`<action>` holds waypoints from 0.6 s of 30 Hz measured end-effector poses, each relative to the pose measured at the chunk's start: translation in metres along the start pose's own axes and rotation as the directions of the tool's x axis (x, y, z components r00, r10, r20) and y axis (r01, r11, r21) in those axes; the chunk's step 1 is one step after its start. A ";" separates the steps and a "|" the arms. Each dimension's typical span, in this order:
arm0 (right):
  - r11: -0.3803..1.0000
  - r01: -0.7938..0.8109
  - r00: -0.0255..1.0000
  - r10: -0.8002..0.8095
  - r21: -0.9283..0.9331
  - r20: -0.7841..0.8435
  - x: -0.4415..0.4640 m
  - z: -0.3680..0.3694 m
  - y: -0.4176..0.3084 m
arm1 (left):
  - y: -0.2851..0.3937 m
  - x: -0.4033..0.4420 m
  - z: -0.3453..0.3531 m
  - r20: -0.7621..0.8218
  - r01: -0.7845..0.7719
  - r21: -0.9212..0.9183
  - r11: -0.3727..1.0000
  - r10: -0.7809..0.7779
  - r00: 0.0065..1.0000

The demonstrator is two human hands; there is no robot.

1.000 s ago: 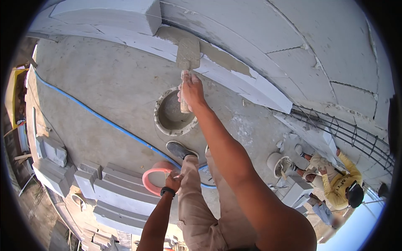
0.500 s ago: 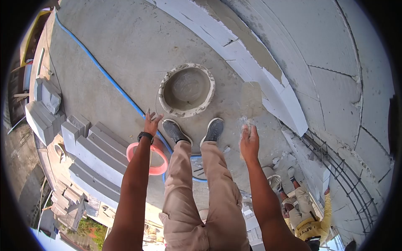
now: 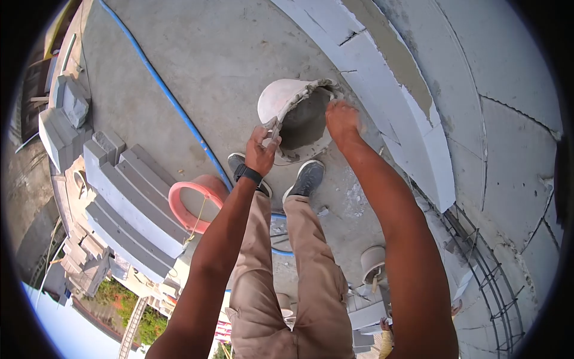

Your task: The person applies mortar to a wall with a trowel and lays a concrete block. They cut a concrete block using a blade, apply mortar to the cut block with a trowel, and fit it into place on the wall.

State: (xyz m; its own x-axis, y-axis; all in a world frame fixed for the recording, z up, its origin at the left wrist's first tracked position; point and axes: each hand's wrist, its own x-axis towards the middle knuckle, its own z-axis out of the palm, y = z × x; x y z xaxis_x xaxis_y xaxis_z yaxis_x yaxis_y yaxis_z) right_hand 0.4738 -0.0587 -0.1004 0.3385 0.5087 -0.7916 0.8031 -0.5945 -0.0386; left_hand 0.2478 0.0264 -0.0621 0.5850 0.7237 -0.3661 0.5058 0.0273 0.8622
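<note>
A white bucket (image 3: pixel 281 96) with wet grey mortar inside stands tilted on the floor, its mouth turned toward me. Mortar is crusted all along its rim. My left hand (image 3: pixel 262 149), with a dark band on the wrist, is closed on the near left side of the rim. On the right side of the rim my right hand (image 3: pixel 344 122) is closed too. Both shoes (image 3: pixel 308 178) are planted just in front of the bucket.
A blue hose (image 3: pixel 167 93) runs along the floor to my left, past a pink bucket (image 3: pixel 185 206) and stacked grey blocks (image 3: pixel 134 191). A white block wall (image 3: pixel 382 96) topped with mortar curves on the right, near a rebar cage (image 3: pixel 487 275). Another person's yellow sleeve (image 3: pixel 386 346) shows below.
Both hands have reached forward and taken hold of the bucket's rim. The bucket has gone from upright to tilted. A flat mortar-coloured blade near my right hand is out of sight now.
</note>
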 end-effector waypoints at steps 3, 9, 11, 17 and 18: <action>0.952 -0.072 0.991 0.035 0.296 0.128 -0.025 0.037 0.000 | 0.004 -0.003 0.007 -0.024 0.016 0.002 1.000 -0.016 1.000; 0.761 0.113 0.975 -0.208 0.639 0.076 -0.048 0.070 0.000 | -0.004 -0.009 -0.008 0.033 0.035 0.043 0.998 -0.037 0.999; 0.741 0.124 0.980 -0.196 0.660 0.036 -0.062 0.067 -0.001 | -0.007 -0.005 -0.013 0.038 -0.025 0.064 0.998 0.023 0.999; 0.654 0.115 0.993 -0.078 0.747 -0.085 -0.087 0.072 -0.008 | -0.041 0.045 -0.061 -0.045 0.227 0.056 0.972 -0.224 0.973; 0.607 0.177 0.983 -0.068 0.774 -0.172 -0.093 0.082 -0.012 | -0.045 0.048 -0.079 -0.028 0.317 0.105 0.943 -0.316 0.949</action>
State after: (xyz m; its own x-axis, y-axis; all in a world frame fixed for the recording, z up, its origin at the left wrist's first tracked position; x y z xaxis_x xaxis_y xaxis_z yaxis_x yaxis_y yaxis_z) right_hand 0.3921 -0.1496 -0.0769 0.3628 0.6473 -0.6703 0.1681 -0.7530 -0.6362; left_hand 0.2030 0.1137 -0.0910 0.3776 0.6971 -0.6095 0.7289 0.1822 0.6600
